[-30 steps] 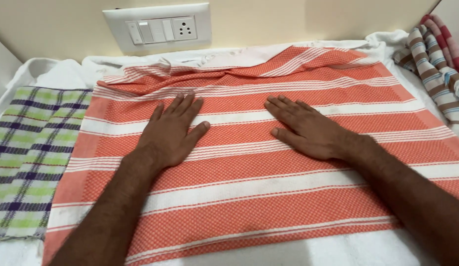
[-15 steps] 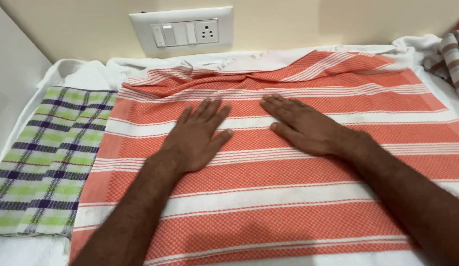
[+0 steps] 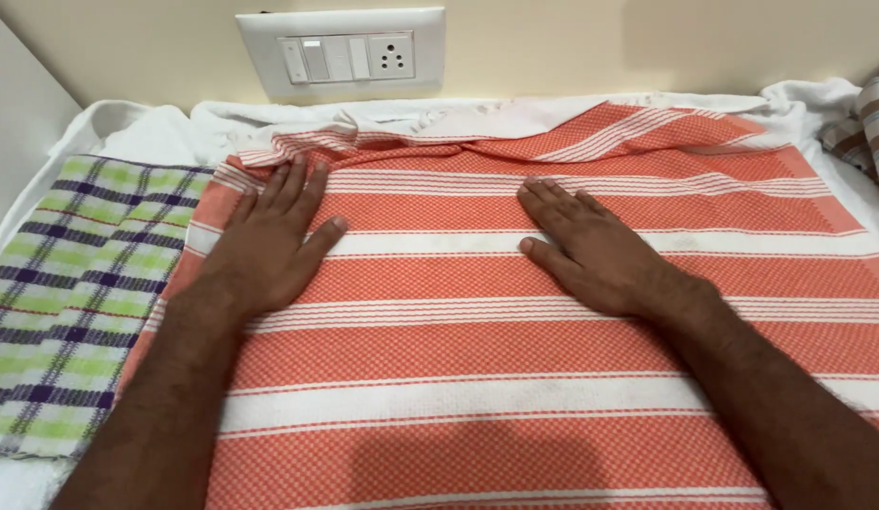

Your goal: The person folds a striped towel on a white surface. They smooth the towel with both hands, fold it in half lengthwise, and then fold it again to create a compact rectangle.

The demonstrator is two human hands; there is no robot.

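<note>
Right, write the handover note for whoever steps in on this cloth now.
Left hand: flat, palm down, near the left edge of the orange striped towel.
Right hand: flat, palm down, mid-towel. Neither grips anything.
Towel lies spread over the white sheet; its far edge is rumpled below the wall switch plate.
Checked green cloth lies flat to the left.
Done: middle looks smooth. Left: far edge, probably.

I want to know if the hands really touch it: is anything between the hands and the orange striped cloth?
Nothing visible. The left hand and right hand lie flat, palms down, directly on the orange striped cloth.
</note>
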